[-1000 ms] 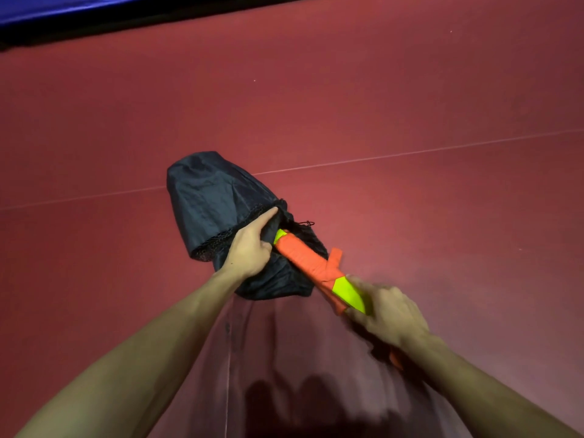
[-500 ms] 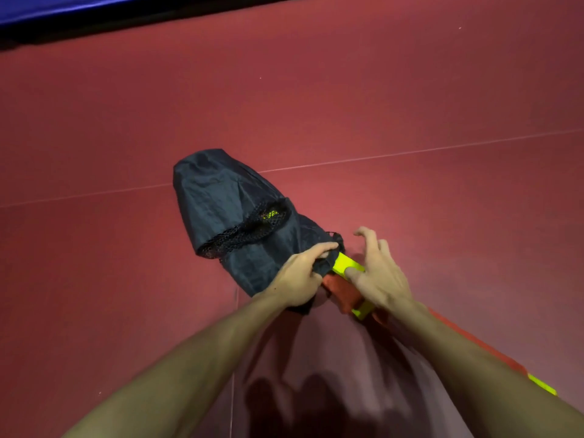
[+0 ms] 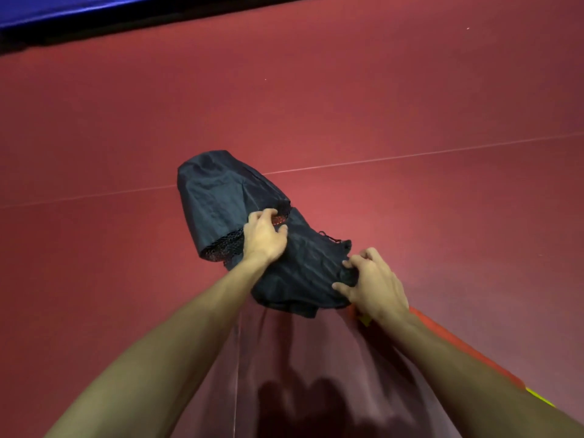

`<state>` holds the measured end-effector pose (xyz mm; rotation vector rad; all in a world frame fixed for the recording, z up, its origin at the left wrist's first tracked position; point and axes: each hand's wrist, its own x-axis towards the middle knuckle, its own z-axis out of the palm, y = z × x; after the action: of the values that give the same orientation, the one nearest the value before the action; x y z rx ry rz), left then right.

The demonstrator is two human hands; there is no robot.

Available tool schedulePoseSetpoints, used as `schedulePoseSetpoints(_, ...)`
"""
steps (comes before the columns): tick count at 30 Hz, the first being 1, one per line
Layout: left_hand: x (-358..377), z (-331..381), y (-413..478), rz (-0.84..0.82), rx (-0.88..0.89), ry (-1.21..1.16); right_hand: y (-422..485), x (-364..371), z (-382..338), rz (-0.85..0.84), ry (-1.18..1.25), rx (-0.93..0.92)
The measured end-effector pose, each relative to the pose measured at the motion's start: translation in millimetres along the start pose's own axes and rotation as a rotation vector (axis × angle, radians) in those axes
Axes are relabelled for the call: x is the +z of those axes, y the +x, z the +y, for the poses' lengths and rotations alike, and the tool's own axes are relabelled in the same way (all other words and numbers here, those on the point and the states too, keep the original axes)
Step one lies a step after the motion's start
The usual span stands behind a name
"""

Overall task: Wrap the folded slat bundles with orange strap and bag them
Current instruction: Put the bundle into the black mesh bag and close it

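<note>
A black drawstring bag [image 3: 218,194] with a mesh band lies on the red floor in the middle of the view. The slat bundle is inside it; only a trace of orange shows through the mesh [image 3: 278,220]. My left hand [image 3: 264,237] grips the bag at the mesh band, fingers curled into the cloth. My right hand [image 3: 371,284] pinches the gathered mouth of the bag at its near end. An orange strap with yellow-green patches [image 3: 493,361] runs along the floor under my right forearm towards the lower right.
The red floor [image 3: 410,105] carries thin white seam lines. A blue padded edge [image 3: 63,11] runs along the top left. My shadow falls on the floor between my forearms.
The orange and yellow bundle end that stuck out of the bag has gone inside. My left hand moved up to the mesh band; my right hand moved onto the bag's mouth.
</note>
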<state>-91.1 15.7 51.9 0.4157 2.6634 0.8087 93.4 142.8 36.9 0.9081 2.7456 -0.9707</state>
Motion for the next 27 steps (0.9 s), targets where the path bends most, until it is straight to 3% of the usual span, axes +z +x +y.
schedulePoseSetpoints(8, 2.9, -0.9, 7.1, -0.084, -0.069, -0.116, -9.5, 5.7, 7.4, 0.056, 0.010, 0.003)
schedulePoseSetpoints(11, 9.7, -1.6, 5.9, -0.038, -0.100, -0.056, -10.6, 4.9, 5.9, 0.058, 0.011, 0.000)
schedulePoseSetpoints(17, 19.4, 6.0, -4.0, 0.119, 0.002, 0.212, -3.6, 8.2, -1.6, -0.007, -0.076, -0.012)
schedulePoseSetpoints(23, 23.8, 6.2, -2.8, 0.034, 0.127, 0.065, 6.6, 11.9, -9.7, 0.040, -0.052, -0.046)
schedulePoseSetpoints(27, 32.2, -1.2, -4.7, 0.071, 0.223, 0.030, 11.3, 16.0, -5.0, 0.063, -0.045, -0.069)
